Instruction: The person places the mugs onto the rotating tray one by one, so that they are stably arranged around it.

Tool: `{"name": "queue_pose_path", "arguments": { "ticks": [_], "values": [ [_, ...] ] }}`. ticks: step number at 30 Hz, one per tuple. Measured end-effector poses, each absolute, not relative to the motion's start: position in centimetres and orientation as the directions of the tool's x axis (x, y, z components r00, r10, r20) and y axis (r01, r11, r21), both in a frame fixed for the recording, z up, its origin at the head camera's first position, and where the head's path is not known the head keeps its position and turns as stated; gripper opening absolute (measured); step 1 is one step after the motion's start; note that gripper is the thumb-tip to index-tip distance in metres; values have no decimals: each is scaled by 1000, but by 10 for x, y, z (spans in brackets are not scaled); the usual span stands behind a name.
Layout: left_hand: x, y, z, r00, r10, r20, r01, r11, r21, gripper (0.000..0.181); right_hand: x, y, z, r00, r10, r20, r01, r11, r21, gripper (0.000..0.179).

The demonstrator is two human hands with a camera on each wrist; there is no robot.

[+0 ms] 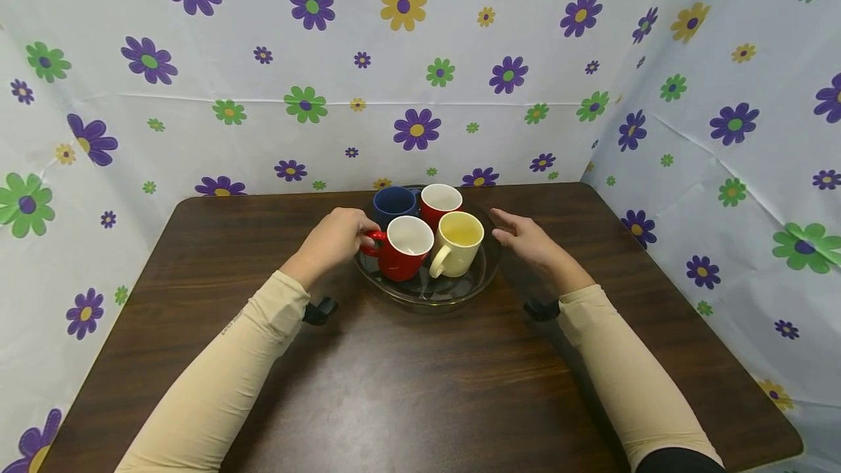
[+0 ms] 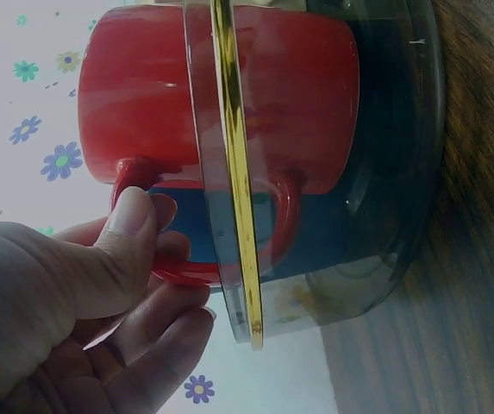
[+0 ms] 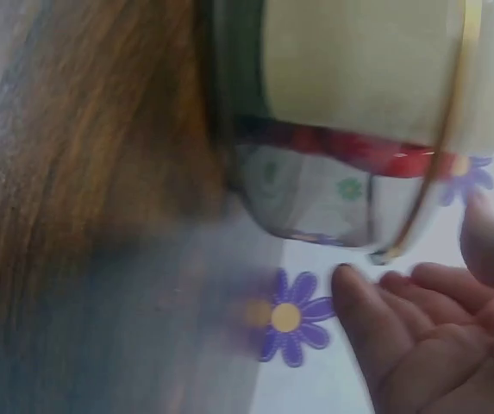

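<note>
A red mug [image 1: 402, 258] with a white inside stands at the front left of a clear glass bowl [image 1: 430, 305] with a gold rim. My left hand [image 1: 338, 239] pinches that mug's handle [image 2: 288, 226] between thumb and fingers, at the bowl's left rim. Beside it in the bowl are a pale yellow mug [image 1: 458, 247], a second red mug [image 1: 439, 203] and a blue mug [image 1: 394, 203] behind. My right hand [image 1: 528, 239] is just right of the bowl, fingers extended toward the rim, holding nothing; in the right wrist view its fingertips lie apart from the glass.
The bowl stands near the far edge of a dark wooden table [image 1: 407, 385]. Behind and on the right hangs a white curtain [image 1: 368, 79] with printed flowers. Black wrist straps [image 1: 320, 311] show on both arms.
</note>
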State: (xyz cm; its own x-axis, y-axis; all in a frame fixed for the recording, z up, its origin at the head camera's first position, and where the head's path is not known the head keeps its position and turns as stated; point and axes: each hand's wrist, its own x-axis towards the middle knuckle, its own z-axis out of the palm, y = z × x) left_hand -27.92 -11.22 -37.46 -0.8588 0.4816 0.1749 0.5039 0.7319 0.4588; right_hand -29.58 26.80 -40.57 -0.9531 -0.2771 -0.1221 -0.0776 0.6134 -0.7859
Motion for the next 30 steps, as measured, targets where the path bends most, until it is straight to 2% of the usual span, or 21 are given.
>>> {"name": "queue_pose_path", "arguments": {
  "ticks": [3, 8, 19, 30],
  "values": [
    [-279, -112, -375, -861, 478, 172, 499, 733, 462, 18, -286, 269, -401, -930, -327, -170, -84, 636, -767, 69],
    [-278, -113, -374, -857, 486, 174, 507, 728, 461, 18, -278, 266, -401, -918, -327, -222, -81, 705, -705, 79],
    [-276, -113, -376, -852, 495, 170, 511, 720, 470, 18, -281, 264, -402, -918, -328, -223, -88, 716, -693, 76],
    [-274, -112, -377, -847, 503, 175, 522, 721, 456, 17, -294, 269, -402, -902, -383, -200, -164, 733, -661, 74]
  ]
}}
